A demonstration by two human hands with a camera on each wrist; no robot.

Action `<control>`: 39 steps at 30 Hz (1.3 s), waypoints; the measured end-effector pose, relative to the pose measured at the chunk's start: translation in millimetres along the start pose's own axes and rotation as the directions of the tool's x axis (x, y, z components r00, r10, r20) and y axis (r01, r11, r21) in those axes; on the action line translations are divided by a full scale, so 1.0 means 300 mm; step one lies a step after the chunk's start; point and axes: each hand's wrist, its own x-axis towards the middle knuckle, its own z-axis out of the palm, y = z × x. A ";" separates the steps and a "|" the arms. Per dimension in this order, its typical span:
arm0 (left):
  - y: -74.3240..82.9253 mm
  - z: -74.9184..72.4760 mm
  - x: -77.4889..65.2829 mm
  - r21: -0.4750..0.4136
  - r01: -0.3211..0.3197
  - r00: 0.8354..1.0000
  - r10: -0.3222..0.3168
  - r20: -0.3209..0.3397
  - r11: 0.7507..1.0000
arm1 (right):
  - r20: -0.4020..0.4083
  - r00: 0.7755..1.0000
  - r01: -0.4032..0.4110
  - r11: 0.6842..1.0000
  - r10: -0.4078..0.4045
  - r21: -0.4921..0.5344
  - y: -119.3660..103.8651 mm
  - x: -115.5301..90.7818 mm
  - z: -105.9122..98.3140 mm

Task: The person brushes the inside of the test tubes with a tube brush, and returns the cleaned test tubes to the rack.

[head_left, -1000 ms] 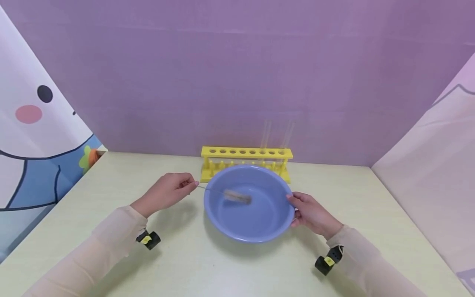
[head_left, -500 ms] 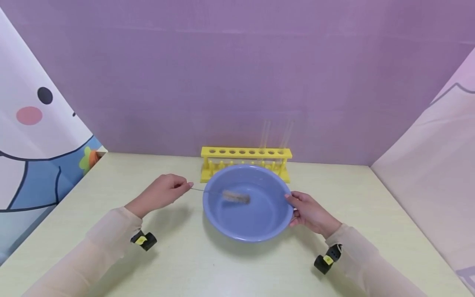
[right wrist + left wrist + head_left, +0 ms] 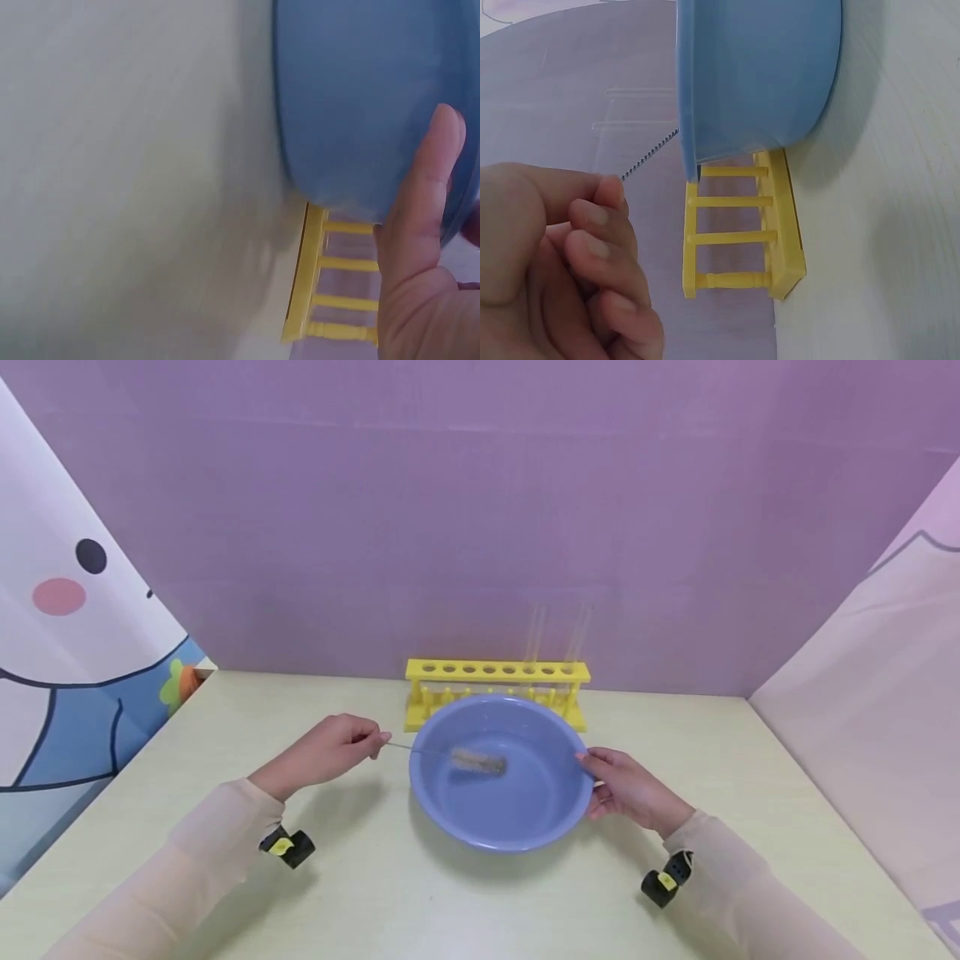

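Observation:
In the head view a blue plastic basin (image 3: 517,806) sits on the table in front of a yellow test tube rack (image 3: 489,671). My left hand (image 3: 327,752) pinches the thin wire handle of a test tube brush (image 3: 478,762) between thumb and fingers. The brush's bristled head lies over the inside of the basin; its twisted wire (image 3: 651,154) crosses the rim in the left wrist view. My right hand (image 3: 633,791) grips the basin's right rim, thumb on top and fingers underneath. In the right wrist view one finger (image 3: 435,157) stretches along the basin's outer wall.
Two clear test tubes (image 3: 576,635) stand in the right end of the rack. Behind the pale table (image 3: 420,910) rises a purple backdrop (image 3: 480,510). Printed cloth panels (image 3: 75,635) flank the table on both sides.
The left hand has drawn slightly left, and the wire handle now slopes a little less. The brush head and basin are nearly where they were; the right hand keeps its grip.

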 end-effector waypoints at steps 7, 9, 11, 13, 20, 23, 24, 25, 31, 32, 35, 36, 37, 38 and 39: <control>0.007 -0.009 -0.006 -0.025 0.003 1.000 -0.003 0.012 1.000 | -0.086 0.996 0.030 0.995 -0.038 -0.099 -0.014 0.005 -0.030; 0.007 -0.009 -0.008 -0.031 0.008 1.000 -0.007 0.014 0.999 | -0.105 0.993 0.042 0.990 -0.056 -0.133 -0.022 0.009 -0.039; 0.006 -0.008 -0.010 -0.036 0.010 1.000 -0.010 0.018 0.999 | -0.123 0.990 0.050 0.985 -0.071 -0.165 -0.033 0.014 -0.050; 0.005 -0.008 -0.011 -0.041 0.012 1.000 -0.011 0.021 0.999 | -0.146 0.986 0.054 0.980 -0.082 -0.191 -0.043 0.022 -0.062; 0.006 -0.007 -0.013 -0.027 0.004 1.000 -0.004 -0.001 1.000 | -0.261 0.949 0.103 0.956 -0.177 -0.273 -0.086 0.079 -0.120; 0.008 -0.008 -0.010 -0.027 -0.003 1.000 0.003 -0.008 1.000 | -0.335 0.919 0.111 0.949 -0.211 -0.294 -0.113 0.110 -0.141; 0.008 -0.008 -0.010 -0.028 -0.004 1.000 0.004 -0.010 1.000 | -0.356 0.909 0.106 0.946 -0.217 -0.306 -0.121 0.121 -0.146; 0.008 -0.008 -0.009 -0.026 -0.008 1.000 0.008 -0.013 1.000 | -0.372 0.900 0.104 0.942 -0.226 -0.320 -0.128 0.131 -0.151; 0.008 -0.007 -0.013 -0.011 -0.014 1.000 0.014 -0.024 1.000 | -0.431 0.859 0.104 0.918 -0.277 -0.382 -0.153 0.183 -0.157; 0.009 -0.007 -0.013 -0.012 -0.012 1.000 0.012 -0.022 1.000 | -0.438 0.852 0.105 0.914 -0.286 -0.392 -0.157 0.190 -0.157; 0.013 -0.007 -0.011 -0.017 -0.010 1.000 0.010 -0.017 1.000 | -0.452 0.838 0.096 0.899 -0.305 -0.428 -0.175 0.213 -0.159; 0.015 -0.008 -0.010 -0.019 -0.011 1.000 0.011 -0.018 1.000 | -0.456 0.832 0.103 0.896 -0.316 -0.432 -0.183 0.220 -0.160; 0.016 -0.008 -0.009 -0.024 -0.011 1.000 0.011 -0.018 1.000 | -0.459 0.827 0.109 0.892 -0.326 -0.438 -0.192 0.228 -0.161; 0.018 -0.009 -0.007 -0.027 -0.012 1.000 0.012 -0.018 1.000 | -0.461 0.821 0.116 0.888 -0.338 -0.446 -0.199 0.236 -0.161; 0.019 -0.009 -0.006 -0.031 -0.012 1.000 0.011 -0.018 0.999 | -0.461 0.817 0.120 0.885 -0.345 -0.450 -0.207 0.243 -0.162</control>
